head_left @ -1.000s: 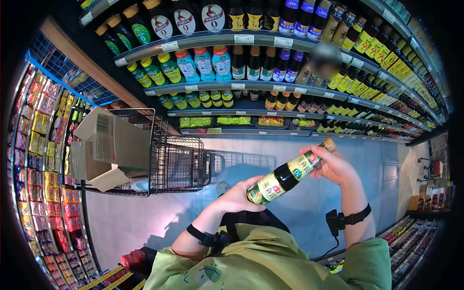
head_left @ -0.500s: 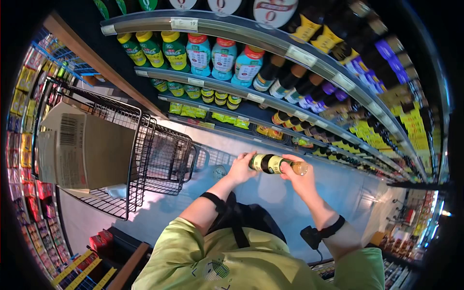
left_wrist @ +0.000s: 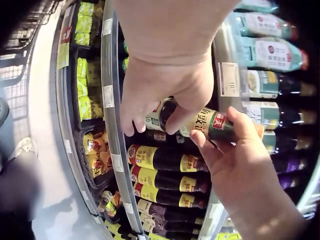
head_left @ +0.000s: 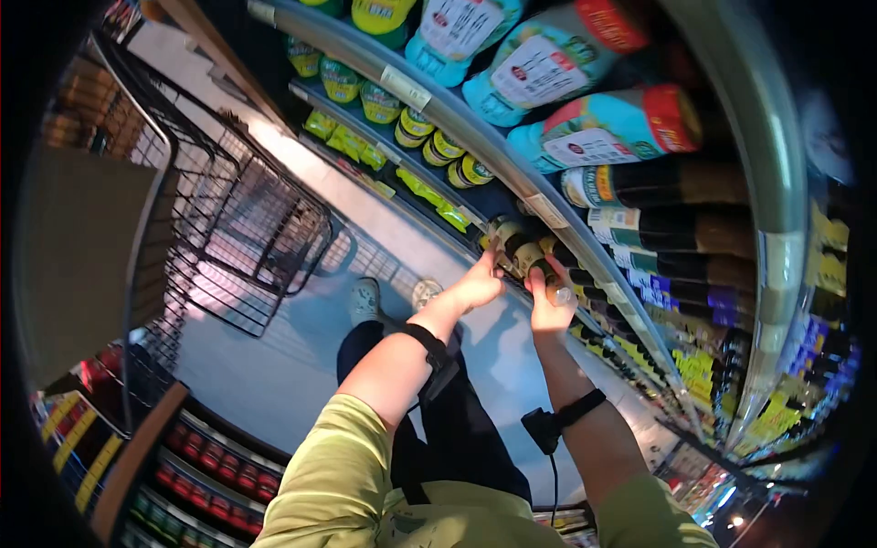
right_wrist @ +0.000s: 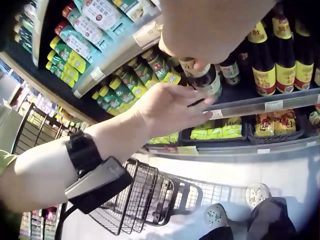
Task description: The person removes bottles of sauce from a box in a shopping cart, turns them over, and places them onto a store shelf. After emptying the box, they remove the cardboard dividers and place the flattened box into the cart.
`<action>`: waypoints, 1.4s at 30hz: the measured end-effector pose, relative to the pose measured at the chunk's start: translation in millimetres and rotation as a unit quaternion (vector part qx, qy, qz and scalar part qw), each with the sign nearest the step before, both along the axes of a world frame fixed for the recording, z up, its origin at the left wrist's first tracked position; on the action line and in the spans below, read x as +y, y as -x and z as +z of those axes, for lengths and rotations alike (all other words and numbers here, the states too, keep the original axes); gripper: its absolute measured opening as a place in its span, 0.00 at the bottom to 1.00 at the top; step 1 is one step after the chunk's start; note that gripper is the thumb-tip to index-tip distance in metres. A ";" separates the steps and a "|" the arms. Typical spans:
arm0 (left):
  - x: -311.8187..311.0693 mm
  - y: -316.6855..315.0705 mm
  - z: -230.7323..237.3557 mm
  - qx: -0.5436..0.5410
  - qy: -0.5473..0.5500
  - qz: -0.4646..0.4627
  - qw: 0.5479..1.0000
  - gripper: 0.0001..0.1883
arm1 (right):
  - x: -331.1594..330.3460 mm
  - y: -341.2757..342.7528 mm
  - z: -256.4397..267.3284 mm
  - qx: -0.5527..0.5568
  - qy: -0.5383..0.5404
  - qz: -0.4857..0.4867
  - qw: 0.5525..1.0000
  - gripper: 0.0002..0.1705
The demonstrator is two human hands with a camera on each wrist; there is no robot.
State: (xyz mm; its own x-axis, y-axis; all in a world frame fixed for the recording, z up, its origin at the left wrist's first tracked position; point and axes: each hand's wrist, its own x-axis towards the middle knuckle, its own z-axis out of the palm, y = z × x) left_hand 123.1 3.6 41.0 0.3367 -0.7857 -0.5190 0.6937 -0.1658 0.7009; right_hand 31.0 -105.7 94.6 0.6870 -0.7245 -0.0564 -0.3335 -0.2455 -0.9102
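Note:
A dark sauce bottle (head_left: 523, 257) with a pale label lies tilted between the hands at a lower shelf's front edge. The left hand (head_left: 477, 281) has its thumb and fingers around the base end; the right hand (head_left: 551, 309) grips the neck end. In the left wrist view, the left hand (left_wrist: 167, 80) reaches over the bottle (left_wrist: 201, 121), and the right hand (left_wrist: 241, 157) pinches it near the cap. The right wrist view shows the left hand (right_wrist: 167, 110) with fairly straight fingers against the bottle's lower part (right_wrist: 212, 86); the right hand (right_wrist: 202, 37) hides its top.
Yellow-labelled bottles (left_wrist: 162, 180) stand beside the hands on that shelf, with small jars (head_left: 438, 146) on the other side. Blue bottles (head_left: 539, 73) fill the shelf above. A wire cart (head_left: 247, 228) holding a cardboard box (head_left: 78, 256) is at the left.
Both hands have carried the bottle away from the body to the shelf, turning its base towards the shelf. The view has moved closer to the shelves, and the cart appears nearer.

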 end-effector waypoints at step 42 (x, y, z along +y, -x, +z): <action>-120.5 -22.7 -99.0 -0.053 0.119 0.151 0.980 0.55 | -184.5 -56.0 -140.6 0.105 0.337 0.143 0.925 0.11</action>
